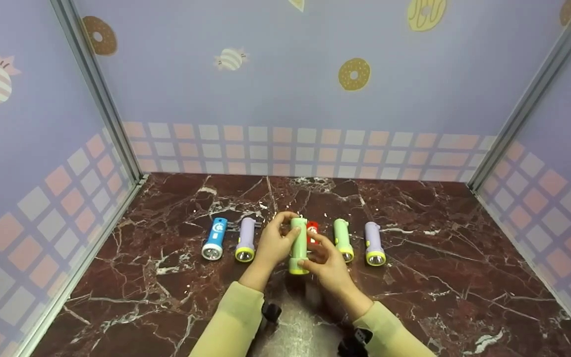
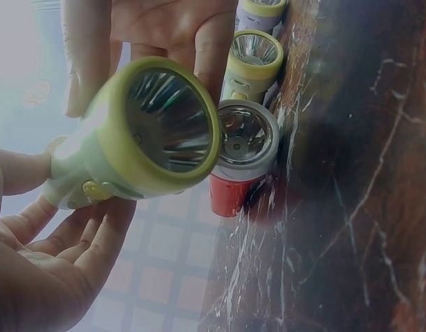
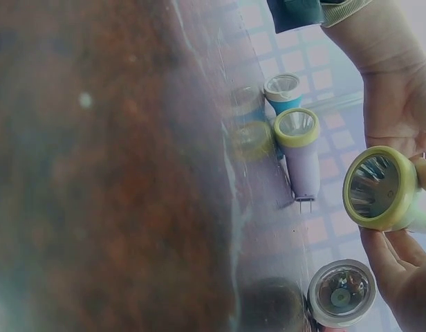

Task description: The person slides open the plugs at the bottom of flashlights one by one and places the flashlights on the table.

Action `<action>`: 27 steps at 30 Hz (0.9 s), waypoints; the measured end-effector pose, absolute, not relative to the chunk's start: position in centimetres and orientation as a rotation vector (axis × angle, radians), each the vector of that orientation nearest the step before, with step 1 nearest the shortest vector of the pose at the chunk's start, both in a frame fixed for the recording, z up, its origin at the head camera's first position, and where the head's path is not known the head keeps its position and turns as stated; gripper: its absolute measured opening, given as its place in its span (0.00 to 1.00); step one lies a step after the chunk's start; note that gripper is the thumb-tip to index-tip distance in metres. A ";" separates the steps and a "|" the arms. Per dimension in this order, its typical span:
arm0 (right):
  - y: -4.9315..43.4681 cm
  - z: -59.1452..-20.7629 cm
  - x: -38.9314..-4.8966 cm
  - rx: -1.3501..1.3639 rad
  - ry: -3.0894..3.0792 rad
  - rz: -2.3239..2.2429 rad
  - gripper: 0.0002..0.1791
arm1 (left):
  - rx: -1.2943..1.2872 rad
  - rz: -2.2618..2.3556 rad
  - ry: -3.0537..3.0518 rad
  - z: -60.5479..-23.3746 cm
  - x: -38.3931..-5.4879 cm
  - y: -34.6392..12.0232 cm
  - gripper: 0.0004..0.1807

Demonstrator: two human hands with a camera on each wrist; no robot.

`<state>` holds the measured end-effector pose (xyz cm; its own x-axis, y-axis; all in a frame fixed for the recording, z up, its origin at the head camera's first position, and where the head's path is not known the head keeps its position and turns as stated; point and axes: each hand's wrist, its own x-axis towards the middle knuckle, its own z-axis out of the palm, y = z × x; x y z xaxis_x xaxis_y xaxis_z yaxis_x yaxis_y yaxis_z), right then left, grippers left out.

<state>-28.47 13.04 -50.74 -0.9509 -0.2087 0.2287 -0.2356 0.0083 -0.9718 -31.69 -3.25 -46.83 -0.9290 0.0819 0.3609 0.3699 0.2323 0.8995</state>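
Above the marble tabletop, a pale green flashlight (image 1: 297,250) with a yellow-green rim is held between both hands. My left hand (image 1: 276,242) grips its tail end, fingers and thumb around the body. Near the lamp head, the thumb and fingers of my right hand (image 1: 330,267) pinch it from the other side. The left wrist view shows the reflector and lens (image 2: 171,121) facing the camera, with a yellow switch (image 2: 95,190) on the body. Just behind the held flashlight lies a red flashlight (image 1: 312,231), mostly hidden in the head view.
A blue flashlight (image 1: 215,239) and a purple one (image 1: 246,240) lie to the left. To the right are another green flashlight (image 1: 342,238) and a second purple one (image 1: 374,243). The purple one at left has two prongs (image 3: 305,206) out at its tail. Patterned panels (image 1: 285,99) enclose the tabletop.
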 end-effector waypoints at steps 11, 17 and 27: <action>13.0 -50.7 -28.4 0.483 -2.218 2.138 0.37 | -0.429 -1.759 -2.277 -46.8 -31.6 -3.3 0.15; 13.0 -50.8 -28.4 0.483 -2.209 2.163 0.37 | -0.431 -1.772 -2.272 -46.9 -31.7 -3.2 0.15; 13.0 -50.7 -28.4 0.478 -2.217 2.160 0.38 | -0.421 -1.771 -2.276 -46.9 -31.7 -3.2 0.15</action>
